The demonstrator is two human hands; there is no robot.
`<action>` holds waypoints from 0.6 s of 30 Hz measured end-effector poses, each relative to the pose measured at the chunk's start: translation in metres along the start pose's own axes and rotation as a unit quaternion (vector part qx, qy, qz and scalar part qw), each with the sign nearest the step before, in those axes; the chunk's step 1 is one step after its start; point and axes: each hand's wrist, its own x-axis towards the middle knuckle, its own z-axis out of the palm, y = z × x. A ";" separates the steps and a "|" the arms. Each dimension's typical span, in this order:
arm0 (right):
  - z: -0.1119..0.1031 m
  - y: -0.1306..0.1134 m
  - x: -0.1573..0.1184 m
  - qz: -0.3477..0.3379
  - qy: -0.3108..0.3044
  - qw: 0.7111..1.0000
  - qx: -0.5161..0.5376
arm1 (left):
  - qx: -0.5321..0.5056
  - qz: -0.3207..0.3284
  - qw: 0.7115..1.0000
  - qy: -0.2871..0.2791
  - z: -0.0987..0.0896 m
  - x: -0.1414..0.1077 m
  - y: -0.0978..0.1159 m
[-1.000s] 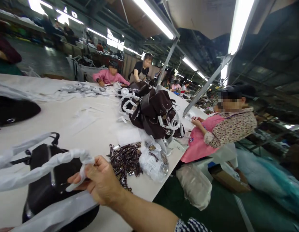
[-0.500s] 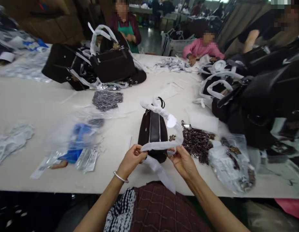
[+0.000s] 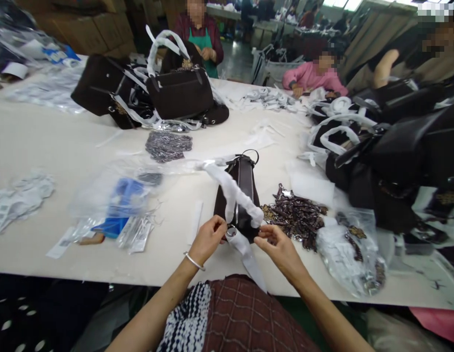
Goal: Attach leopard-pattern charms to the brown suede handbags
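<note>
In front of me on the table lies a dark brown handbag (image 3: 246,172) with a black central panel and a thin dark loop at its far end. Its handle (image 3: 227,182), wrapped in white, arches over the top. A white-wrapped strap (image 3: 249,256) hangs from a metal ring at the near end toward my lap. My left hand (image 3: 209,240) is closed on the bag's near left corner, beside that ring; its fingertips are partly hidden. At the near right corner, my right hand (image 3: 277,247) has curled fingers pinching the bag's edge.
Dark beaded chains (image 3: 295,212) are heaped to the right, beside a clear plastic bag (image 3: 344,259). More handbags stand piled at far left (image 3: 181,93) and right (image 3: 403,146). Plastic wrapping and a blue item (image 3: 126,195) lie left. Co-workers (image 3: 317,76) work across the table (image 3: 83,264).
Both hands have let go of the wrapped handle and moved to the bag's near corners. The handle has swung from the right to the far left over the bag.
</note>
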 end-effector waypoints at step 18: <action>0.040 -0.006 0.041 -0.098 0.045 0.991 -0.077 | 0.103 0.046 0.992 -0.048 0.009 0.007 -0.015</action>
